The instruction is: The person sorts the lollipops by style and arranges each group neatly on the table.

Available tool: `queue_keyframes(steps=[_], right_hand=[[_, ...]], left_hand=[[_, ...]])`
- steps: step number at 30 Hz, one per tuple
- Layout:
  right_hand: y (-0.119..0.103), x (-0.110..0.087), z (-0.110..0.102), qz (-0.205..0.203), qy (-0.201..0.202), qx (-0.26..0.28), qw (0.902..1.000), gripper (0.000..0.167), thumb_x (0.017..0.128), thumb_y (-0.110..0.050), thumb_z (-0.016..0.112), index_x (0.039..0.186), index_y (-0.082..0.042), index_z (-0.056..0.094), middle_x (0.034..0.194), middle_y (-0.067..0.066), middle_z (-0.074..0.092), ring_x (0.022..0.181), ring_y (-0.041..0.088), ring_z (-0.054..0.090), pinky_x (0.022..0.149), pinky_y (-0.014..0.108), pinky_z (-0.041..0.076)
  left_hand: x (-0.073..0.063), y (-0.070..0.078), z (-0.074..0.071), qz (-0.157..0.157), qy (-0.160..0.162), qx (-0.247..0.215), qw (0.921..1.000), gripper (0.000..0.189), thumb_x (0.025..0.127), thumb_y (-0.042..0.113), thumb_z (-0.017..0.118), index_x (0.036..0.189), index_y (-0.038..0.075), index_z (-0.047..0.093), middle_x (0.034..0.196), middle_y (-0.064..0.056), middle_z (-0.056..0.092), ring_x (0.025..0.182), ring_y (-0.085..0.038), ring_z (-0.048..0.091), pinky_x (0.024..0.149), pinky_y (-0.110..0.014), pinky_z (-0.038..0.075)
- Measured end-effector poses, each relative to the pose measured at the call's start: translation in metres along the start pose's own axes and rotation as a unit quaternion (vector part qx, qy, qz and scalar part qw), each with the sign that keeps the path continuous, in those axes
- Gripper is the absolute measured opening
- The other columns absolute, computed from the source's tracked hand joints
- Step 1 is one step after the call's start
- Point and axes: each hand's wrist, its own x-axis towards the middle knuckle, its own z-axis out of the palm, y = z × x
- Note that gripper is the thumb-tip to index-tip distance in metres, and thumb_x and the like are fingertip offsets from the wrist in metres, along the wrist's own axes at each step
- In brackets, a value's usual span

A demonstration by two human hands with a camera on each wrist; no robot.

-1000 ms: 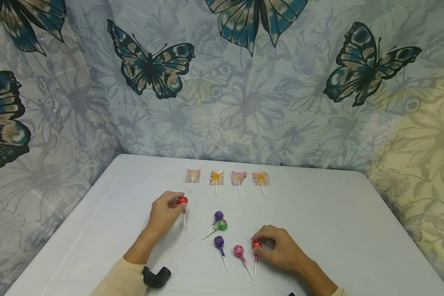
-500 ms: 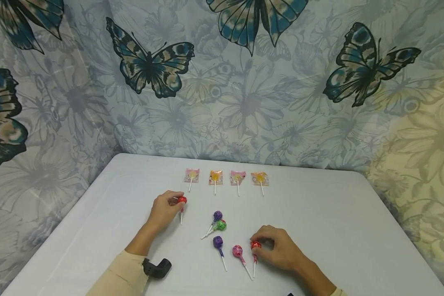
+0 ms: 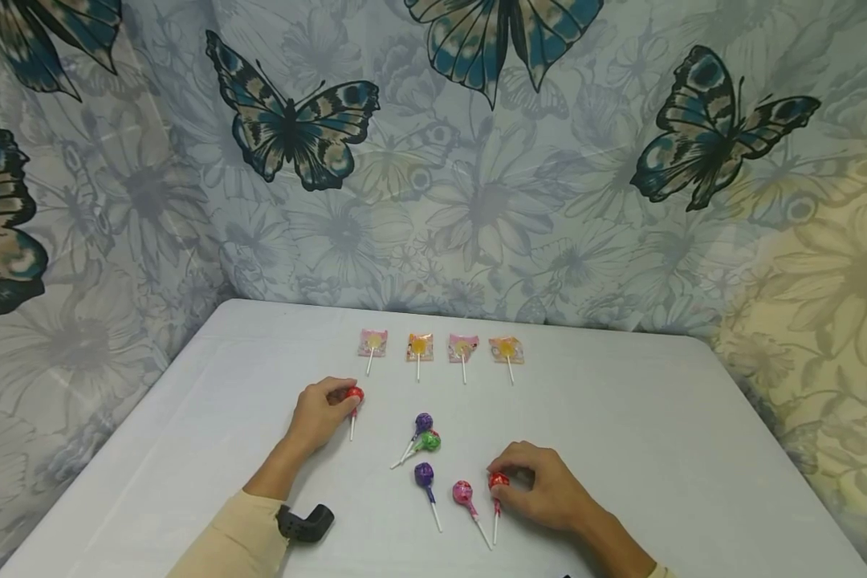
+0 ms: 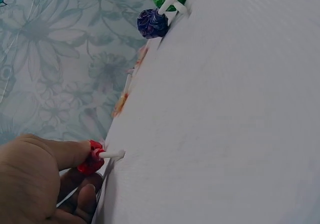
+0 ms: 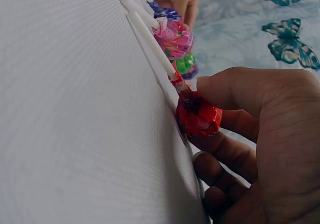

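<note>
Thumb and fingers of my left hand (image 3: 319, 413) pinch the head of a red-wrapped lollipop (image 3: 354, 394), its white stick pointing toward me at the table's left side. The left wrist view shows this red lollipop (image 4: 90, 160) with its stick tip close to the tabletop. On the right, my right hand (image 3: 545, 486) holds another red lollipop (image 3: 499, 481) by its head; in the right wrist view the thumb lies on the wrapper of that lollipop (image 5: 197, 116). A pink lollipop (image 3: 462, 492) lies just left of it, the two stick ends close together.
A purple lollipop (image 3: 424, 474) lies mid-table. Beyond it, a green lollipop (image 3: 428, 441) and another purple one (image 3: 423, 421) lie with sticks crossing. Several flat-wrapped lollipops (image 3: 419, 348) form a row at the back of the white table (image 3: 621, 401). Butterfly-print cloth (image 3: 477, 209) hangs behind.
The stick of the lollipop in my left hand has swung slightly left, its head staying in nearly the same place. My right hand and the loose lollipops have not visibly moved on the table.
</note>
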Motion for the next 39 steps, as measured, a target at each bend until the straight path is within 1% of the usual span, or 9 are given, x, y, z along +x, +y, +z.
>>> queue_keyframes(steps=[6, 9, 15, 17, 24, 26, 29, 35, 39], right_hand=[[0.022, -0.007, 0.007, 0.011, -0.007, -0.013, 0.9998, 0.022, 0.077, -0.007, 0.080, 0.096, -0.016, 0.073, 0.091, -0.008, 0.066, 0.084, 0.012, 0.061, 0.078, 0.032, 0.049], [0.027, -0.009, 0.007, 0.008, -0.010, -0.006, 0.9999, 0.021, 0.079, -0.011, 0.079, 0.097, -0.019, 0.072, 0.092, -0.011, 0.066, 0.086, 0.010, 0.060, 0.079, 0.031, 0.049], [0.025, -0.010, 0.006, 0.005, -0.001, -0.006, 1.0000, 0.022, 0.078, -0.011, 0.080, 0.097, -0.019, 0.073, 0.091, -0.011, 0.066, 0.085, 0.011, 0.060, 0.077, 0.031, 0.049], [0.018, -0.009, 0.005, 0.009, 0.001, -0.011, 0.9999, 0.023, 0.076, -0.006, 0.080, 0.095, -0.017, 0.073, 0.090, -0.008, 0.066, 0.084, 0.012, 0.061, 0.076, 0.031, 0.049], [0.017, -0.008, 0.004, 0.001, 0.002, -0.013, 0.9999, 0.024, 0.075, -0.004, 0.080, 0.096, -0.014, 0.073, 0.090, -0.005, 0.066, 0.084, 0.014, 0.061, 0.075, 0.032, 0.050], [0.010, -0.006, 0.003, 0.001, 0.003, -0.014, 0.9999, 0.025, 0.073, 0.001, 0.080, 0.095, -0.010, 0.072, 0.089, -0.002, 0.067, 0.083, 0.016, 0.061, 0.075, 0.033, 0.050], [0.005, -0.005, 0.002, 0.012, 0.002, -0.012, 0.9999, 0.026, 0.072, 0.004, 0.079, 0.094, -0.008, 0.072, 0.089, 0.000, 0.067, 0.082, 0.017, 0.062, 0.076, 0.034, 0.050], [0.022, -0.007, 0.005, 0.006, -0.002, -0.011, 0.9999, 0.025, 0.075, -0.003, 0.080, 0.097, -0.014, 0.073, 0.092, -0.006, 0.067, 0.084, 0.013, 0.061, 0.077, 0.032, 0.050], [0.027, -0.007, 0.005, -0.005, -0.001, 0.007, 1.0000, 0.023, 0.077, -0.005, 0.079, 0.096, -0.016, 0.073, 0.091, -0.008, 0.066, 0.083, 0.011, 0.061, 0.075, 0.030, 0.050]], left_hand=[[-0.003, -0.003, 0.000, 0.005, 0.004, 0.005, 1.0000, 0.027, 0.080, 0.002, 0.076, 0.106, -0.001, 0.072, 0.088, -0.005, 0.067, 0.075, -0.018, 0.057, 0.066, -0.028, 0.046], [-0.005, -0.004, 0.001, 0.004, 0.005, 0.006, 1.0000, 0.027, 0.079, 0.001, 0.076, 0.105, -0.001, 0.072, 0.087, -0.004, 0.067, 0.074, -0.017, 0.056, 0.065, -0.027, 0.046], [-0.005, -0.004, 0.003, 0.003, 0.004, 0.013, 0.9999, 0.027, 0.079, 0.003, 0.077, 0.106, 0.001, 0.072, 0.088, -0.004, 0.067, 0.075, -0.017, 0.057, 0.066, -0.028, 0.047], [-0.004, -0.004, 0.003, 0.003, 0.004, 0.016, 0.9999, 0.027, 0.079, 0.004, 0.077, 0.106, 0.002, 0.072, 0.089, -0.004, 0.067, 0.076, -0.017, 0.058, 0.067, -0.029, 0.048], [-0.003, -0.002, 0.003, 0.004, 0.003, 0.013, 0.9999, 0.027, 0.079, 0.003, 0.077, 0.106, 0.001, 0.072, 0.087, -0.004, 0.066, 0.075, -0.017, 0.057, 0.067, -0.030, 0.047], [-0.003, -0.002, 0.003, 0.003, 0.004, 0.013, 0.9999, 0.027, 0.079, 0.003, 0.077, 0.105, 0.001, 0.072, 0.086, -0.003, 0.065, 0.075, -0.017, 0.056, 0.066, -0.029, 0.047], [-0.003, -0.002, 0.003, 0.001, 0.004, 0.014, 0.9999, 0.027, 0.079, 0.002, 0.076, 0.105, 0.001, 0.072, 0.086, -0.003, 0.065, 0.075, -0.017, 0.056, 0.066, -0.029, 0.046], [-0.003, -0.001, 0.001, -0.005, 0.004, 0.016, 0.9999, 0.027, 0.079, 0.003, 0.075, 0.106, 0.001, 0.072, 0.085, -0.002, 0.065, 0.075, -0.017, 0.055, 0.065, -0.029, 0.046], [-0.003, -0.001, 0.000, -0.009, 0.005, 0.016, 0.9998, 0.027, 0.080, 0.004, 0.074, 0.107, 0.002, 0.072, 0.086, -0.003, 0.065, 0.075, -0.017, 0.056, 0.066, -0.030, 0.046]])
